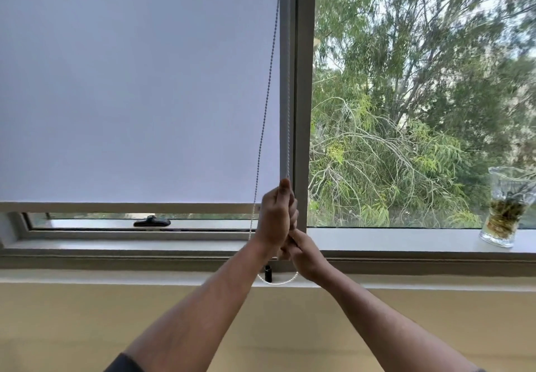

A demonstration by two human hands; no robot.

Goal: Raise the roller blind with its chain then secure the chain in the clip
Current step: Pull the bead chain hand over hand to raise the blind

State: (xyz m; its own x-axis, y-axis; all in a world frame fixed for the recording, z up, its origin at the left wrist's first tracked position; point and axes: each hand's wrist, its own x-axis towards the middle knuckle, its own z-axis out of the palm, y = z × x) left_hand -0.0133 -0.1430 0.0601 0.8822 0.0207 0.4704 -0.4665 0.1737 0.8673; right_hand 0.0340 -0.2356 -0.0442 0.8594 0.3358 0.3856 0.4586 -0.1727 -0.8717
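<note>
Hands (277,218) (304,252) on blind chain (265,105)

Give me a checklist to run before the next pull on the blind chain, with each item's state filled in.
1. Left hand grips the chain: ok.
2. Right hand grips it lower down: ok.
3. Roller blind raised: not ok, its bottom bar sits near the sill.
4. Chain loop at the clip: cannot tell whether secured.
5. Glass vase stands apart from the hands: ok.
</note>
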